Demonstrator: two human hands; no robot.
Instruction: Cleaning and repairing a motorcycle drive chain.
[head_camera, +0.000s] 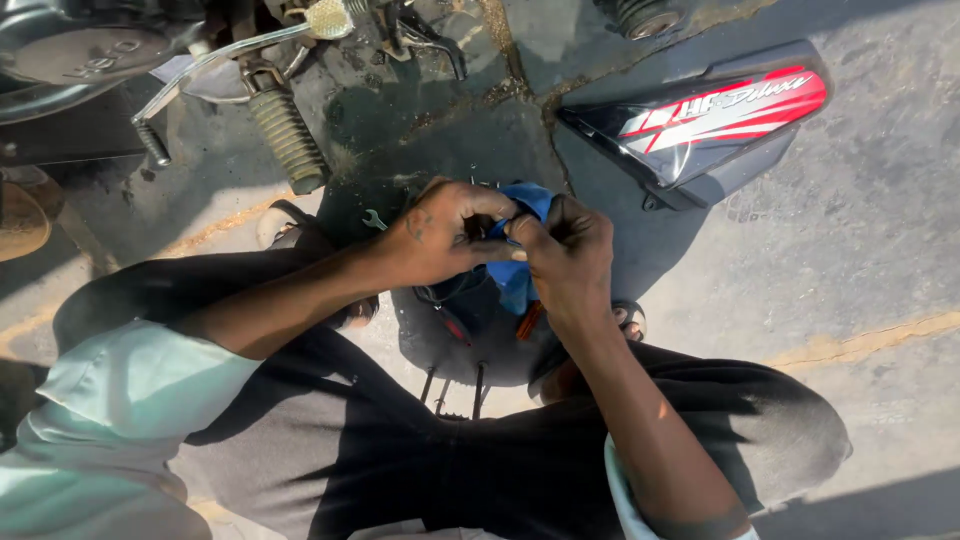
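Both of my hands meet over a blue cloth (521, 272), pinching it between the fingers. My left hand (442, 234) grips the cloth from the left, my right hand (566, 252) from the right. Under the cloth sits a dark round part (462, 335) with thin cables and an orange piece, resting between my knees. A small wrench (374, 219) lies on the ground just left of my left hand. What the cloth wraps is hidden.
A dark motorcycle side panel (700, 120) with red and white stripes lies on the concrete at upper right. The motorcycle's footpeg (288, 135), kick lever (215, 62) and engine cover (75, 50) stand at upper left. Cracked concrete lies to the right.
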